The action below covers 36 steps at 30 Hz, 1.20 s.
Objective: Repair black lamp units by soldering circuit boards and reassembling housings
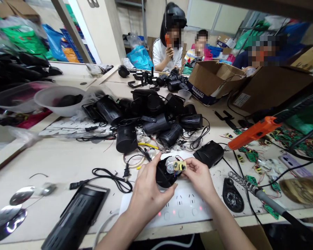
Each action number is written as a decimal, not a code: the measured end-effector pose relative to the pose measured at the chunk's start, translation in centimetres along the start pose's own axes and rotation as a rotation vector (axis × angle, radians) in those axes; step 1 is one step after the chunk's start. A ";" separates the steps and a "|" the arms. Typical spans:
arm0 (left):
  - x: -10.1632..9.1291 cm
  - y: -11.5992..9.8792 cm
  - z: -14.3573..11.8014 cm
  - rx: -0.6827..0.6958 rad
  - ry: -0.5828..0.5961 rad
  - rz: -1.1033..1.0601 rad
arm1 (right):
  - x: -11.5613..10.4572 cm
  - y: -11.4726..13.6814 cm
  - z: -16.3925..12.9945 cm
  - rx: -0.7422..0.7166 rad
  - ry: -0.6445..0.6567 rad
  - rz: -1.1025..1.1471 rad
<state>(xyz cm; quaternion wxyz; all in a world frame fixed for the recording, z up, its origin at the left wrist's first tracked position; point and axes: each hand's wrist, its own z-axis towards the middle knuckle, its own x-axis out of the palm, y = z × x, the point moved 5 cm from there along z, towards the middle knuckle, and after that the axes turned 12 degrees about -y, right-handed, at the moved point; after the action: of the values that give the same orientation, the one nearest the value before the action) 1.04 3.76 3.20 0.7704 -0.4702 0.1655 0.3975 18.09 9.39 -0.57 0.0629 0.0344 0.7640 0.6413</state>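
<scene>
My left hand (146, 189) grips a small black lamp housing (163, 175) with a round lens and loose wires showing in its open end. My right hand (198, 175) pinches a small yellowish circuit board (179, 166) at the top of that housing. Both hands hover just above a white power strip (182, 205) with red lights at the table's front edge. A black plug and cable (112, 175) lie just left of my left hand.
A pile of black lamp housings (156, 114) fills the table's middle. An orange tool (253, 133), a soldering iron on its stand (250, 187) and green circuit boards (250, 154) lie right. Cardboard boxes (216, 80) stand behind; people sit beyond. A black panel (78, 215) lies front left.
</scene>
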 end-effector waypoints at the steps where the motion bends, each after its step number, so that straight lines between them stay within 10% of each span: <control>1: 0.0 0.0 0.0 -0.001 0.002 0.000 | 0.0 -0.1 0.0 0.003 -0.002 -0.003; 36: -0.2 0.0 -1.6 0.129 -0.062 0.003 | 0.1 -0.6 -1.5 -0.110 -0.094 -0.106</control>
<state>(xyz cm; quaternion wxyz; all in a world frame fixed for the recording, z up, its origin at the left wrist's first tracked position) 1.08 2.32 2.54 0.8033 -0.4067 0.1678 0.4015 17.77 7.84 -0.95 0.1341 0.0204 0.7245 0.6758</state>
